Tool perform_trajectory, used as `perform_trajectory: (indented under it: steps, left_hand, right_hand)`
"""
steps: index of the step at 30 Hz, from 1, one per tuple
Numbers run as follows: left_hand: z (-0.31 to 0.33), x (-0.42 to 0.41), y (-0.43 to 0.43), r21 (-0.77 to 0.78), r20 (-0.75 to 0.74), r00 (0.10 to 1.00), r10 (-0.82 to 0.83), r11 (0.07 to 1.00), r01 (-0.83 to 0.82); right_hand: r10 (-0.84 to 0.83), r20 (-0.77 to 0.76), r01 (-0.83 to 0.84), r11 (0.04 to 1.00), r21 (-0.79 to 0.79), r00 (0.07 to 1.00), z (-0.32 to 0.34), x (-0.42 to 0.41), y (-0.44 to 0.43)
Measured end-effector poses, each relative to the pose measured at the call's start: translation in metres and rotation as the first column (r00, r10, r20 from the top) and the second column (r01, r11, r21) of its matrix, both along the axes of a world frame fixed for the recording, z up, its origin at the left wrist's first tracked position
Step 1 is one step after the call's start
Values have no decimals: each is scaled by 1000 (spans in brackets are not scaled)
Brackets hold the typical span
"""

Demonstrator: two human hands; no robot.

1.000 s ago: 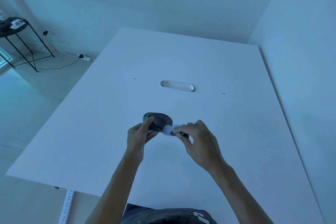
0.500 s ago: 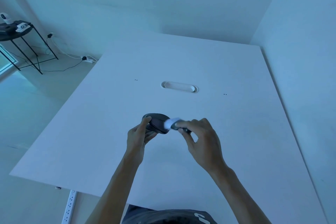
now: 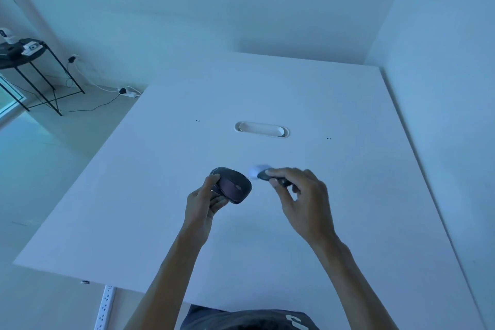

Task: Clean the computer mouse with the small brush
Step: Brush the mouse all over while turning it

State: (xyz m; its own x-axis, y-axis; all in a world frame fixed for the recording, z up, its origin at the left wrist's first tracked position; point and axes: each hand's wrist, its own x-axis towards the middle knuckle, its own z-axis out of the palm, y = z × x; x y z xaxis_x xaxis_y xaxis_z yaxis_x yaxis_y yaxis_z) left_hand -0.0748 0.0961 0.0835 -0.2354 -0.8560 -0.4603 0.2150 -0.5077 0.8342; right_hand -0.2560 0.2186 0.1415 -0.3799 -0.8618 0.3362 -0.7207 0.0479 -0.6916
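Note:
A dark computer mouse (image 3: 233,185) is held just above the white table (image 3: 348,195), its top with the scroll wheel turned up towards me. My left hand (image 3: 203,202) grips it from the left and underneath. My right hand (image 3: 302,199) pinches a small brush (image 3: 263,173) with a dark body and pale, blurred bristles. The brush is to the right of the mouse and a little apart from it, not touching.
An oval cable grommet (image 3: 262,130) sits in the table beyond the hands. White walls close the table's far and right sides. A black side table (image 3: 24,57) with small devices stands at far left, cables and a power strip (image 3: 105,308) on the floor.
My right hand has pulled the brush off the mouse and to the right, opening a gap. My left hand has tilted the mouse so its top shows more fully.

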Motion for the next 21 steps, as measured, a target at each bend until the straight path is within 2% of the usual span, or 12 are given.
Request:
perform_trajectory:
  steps: [4, 8, 12, 15, 19, 21]
  left_hand:
    - [1, 0, 0, -55, 45, 999, -7, 998, 10]
    - [-1, 2, 2, -69, 83, 996, -17, 997, 23]
    - [5, -1, 4, -89, 108, 993, -43, 995, 53]
    - [9, -3, 5, -80, 98, 994, -42, 996, 50]
    - [15, -4, 6, -89, 88, 995, -50, 994, 58]
    - [15, -4, 5, -80, 96, 994, -44, 996, 51]
  right_hand:
    - [92, -27, -89, 990, 113, 995, -2, -1, 3]
    - [30, -39, -29, 999, 13, 999, -1, -6, 3]
    - [112, -36, -107, 986, 128, 993, -1, -1, 5]
    - [56, -21, -55, 998, 34, 998, 1, -6, 2]
    - [151, -5, -148, 978, 145, 989, 1, -7, 3]
    - [115, 38, -117, 990, 77, 993, 1, -11, 2]
